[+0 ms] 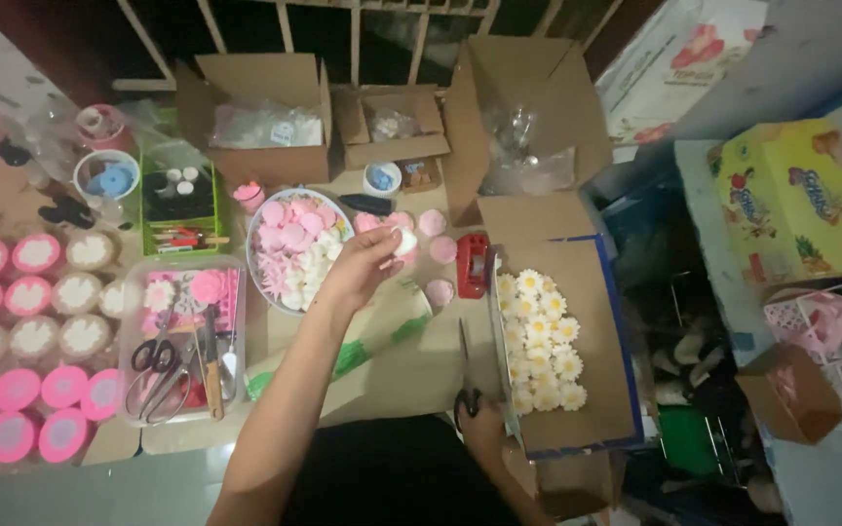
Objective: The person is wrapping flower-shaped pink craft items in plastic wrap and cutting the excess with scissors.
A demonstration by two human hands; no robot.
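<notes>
While pinching a small white flower (pixel 404 241) beside the bowl (pixel 263 209), left hand (pixel 367 263); right hand (pixel 482 421), grip unclear, at scissors (pixel 466 375) near table's front edge.

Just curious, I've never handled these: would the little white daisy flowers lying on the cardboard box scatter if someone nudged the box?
Probably. The daisy flowers lie loose on the cardboard box, so they would likely slide. They look small and thin, so probably light. Their petals seem delicate and might bend.
</notes>
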